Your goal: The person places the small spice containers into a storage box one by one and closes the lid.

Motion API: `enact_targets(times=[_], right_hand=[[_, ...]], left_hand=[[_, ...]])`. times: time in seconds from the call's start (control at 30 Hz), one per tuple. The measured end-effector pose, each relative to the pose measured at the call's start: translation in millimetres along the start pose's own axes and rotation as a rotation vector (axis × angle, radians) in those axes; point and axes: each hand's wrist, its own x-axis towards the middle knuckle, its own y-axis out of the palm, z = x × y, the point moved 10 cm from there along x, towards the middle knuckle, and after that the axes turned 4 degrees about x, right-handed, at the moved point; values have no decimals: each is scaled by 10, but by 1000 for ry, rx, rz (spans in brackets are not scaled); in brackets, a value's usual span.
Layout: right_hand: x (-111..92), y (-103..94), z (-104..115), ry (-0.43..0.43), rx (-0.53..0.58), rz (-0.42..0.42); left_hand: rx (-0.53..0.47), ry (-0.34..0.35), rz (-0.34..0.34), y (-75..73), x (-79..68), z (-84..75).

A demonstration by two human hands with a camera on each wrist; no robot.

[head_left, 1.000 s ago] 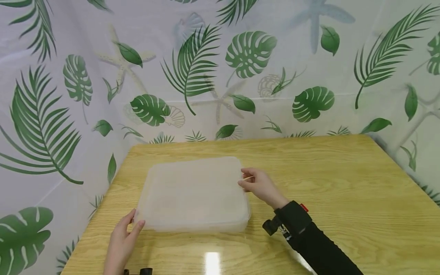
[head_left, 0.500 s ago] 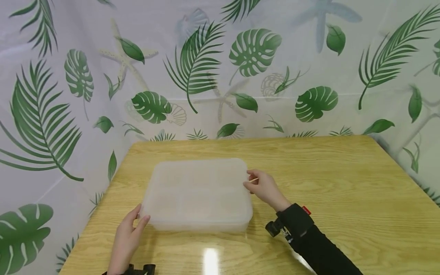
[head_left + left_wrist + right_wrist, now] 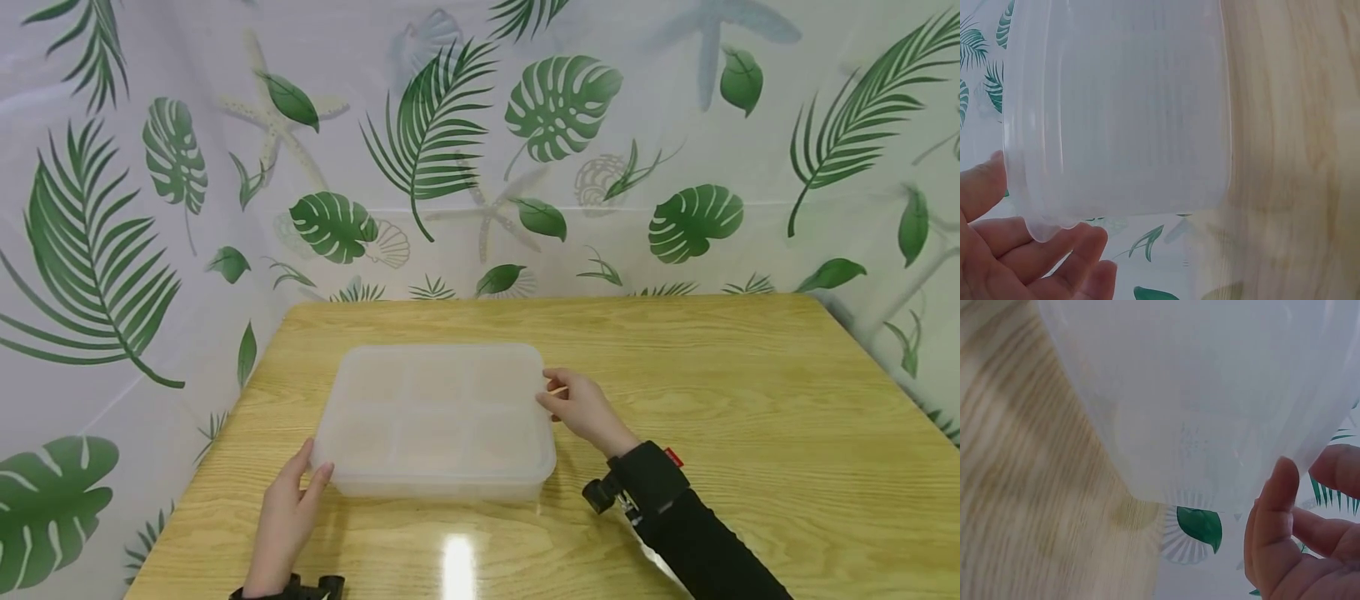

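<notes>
A translucent white plastic food container (image 3: 435, 417) with a lid lies flat at the middle left of the wooden table. Several compartments show faintly through its top. My left hand (image 3: 288, 512) holds its near left corner, thumb and fingers at the rim. In the left wrist view, the fingers of the left hand (image 3: 1041, 250) curl under a small tab at the corner. At the right side, my right hand (image 3: 585, 408) pinches the rim between thumb and fingers. The right wrist view has the right hand (image 3: 1297, 531) against the container's wall (image 3: 1191, 437). What lies inside is blurred.
The wooden table (image 3: 712, 400) extends well to the right of the container. Behind it and along the left hangs a white cloth (image 3: 465, 167) printed with green leaves, shells and starfish. A bright light reflection shows near the table's front edge.
Both hands have shifted the container slightly right, and it now lies more level and straighter. Its compartments show more clearly through the lid. The head view has also shifted a little.
</notes>
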Motion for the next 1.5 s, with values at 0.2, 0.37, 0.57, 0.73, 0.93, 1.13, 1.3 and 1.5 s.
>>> enact_targets(times=[0.2, 0.37, 0.57, 0.73, 0.93, 1.13, 1.3, 1.5], right_hand=[[53, 14, 4, 0, -27, 9], [58, 5, 43, -19, -76, 17], [56, -10, 85, -28, -118, 41], [69, -23, 58, -13, -115, 51], [124, -66, 8, 0, -66, 46], [226, -120, -32, 15, -9, 55], [320, -150, -58, 19, -12, 60], [402, -110, -53, 14, -27, 60]], left_hand=[[11, 8, -14, -20, -19, -11], [27, 7, -23, -35, -12, -26], [64, 40, -6, -58, -1, -59], [144, 109, 23, -191, 27, -169], [203, 196, 123, -373, 273, -273], [216, 245, 339, -394, 627, -411], [155, 151, 475, -224, 924, -332], [81, 41, 513, -5, 1095, -211]])
